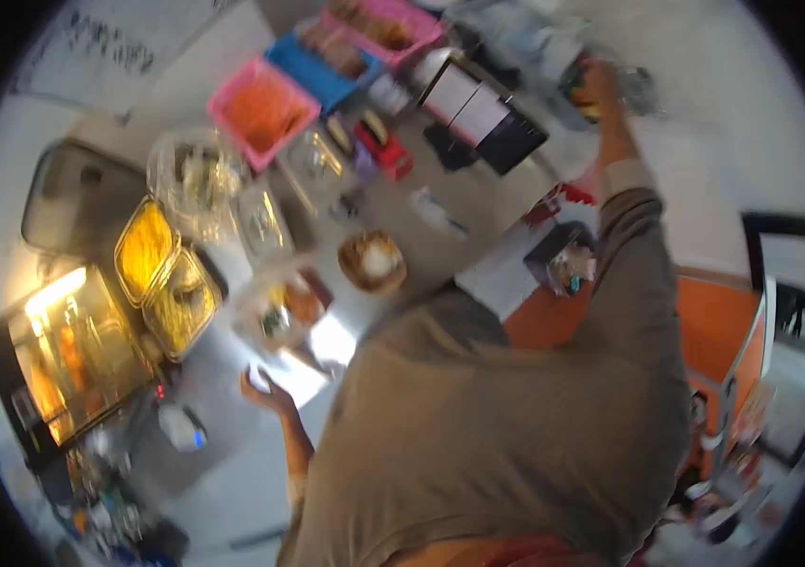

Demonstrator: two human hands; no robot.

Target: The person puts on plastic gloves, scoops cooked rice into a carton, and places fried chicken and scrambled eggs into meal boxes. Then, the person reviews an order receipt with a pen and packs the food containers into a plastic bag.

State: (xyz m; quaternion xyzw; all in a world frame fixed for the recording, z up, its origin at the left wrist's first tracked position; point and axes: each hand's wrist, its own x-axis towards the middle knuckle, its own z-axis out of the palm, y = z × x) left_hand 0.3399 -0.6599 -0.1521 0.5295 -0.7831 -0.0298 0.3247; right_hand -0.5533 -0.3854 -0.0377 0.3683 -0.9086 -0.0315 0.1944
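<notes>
My right hand (599, 83) reaches far out at the upper right, at a clear bag or tub with green and orange contents (576, 87). Blur hides its fingers, and I cannot make out whether it grips anything. Low on the left, my left hand (268, 391) hovers over the bright steel counter (312, 383), fingers apart and nothing in them. Just beyond it stands a clear tub (281, 310) with green, white and orange food. A brown bowl (372, 261) holding something white sits farther right.
A lit glass warmer (76, 354) stands left, beside foil trays of yellow food (145, 250). Pink basket (263, 111), blue basket (312, 74) and a tablet-like device (483, 113) line the back. A dark bin (561, 260) is near my right arm.
</notes>
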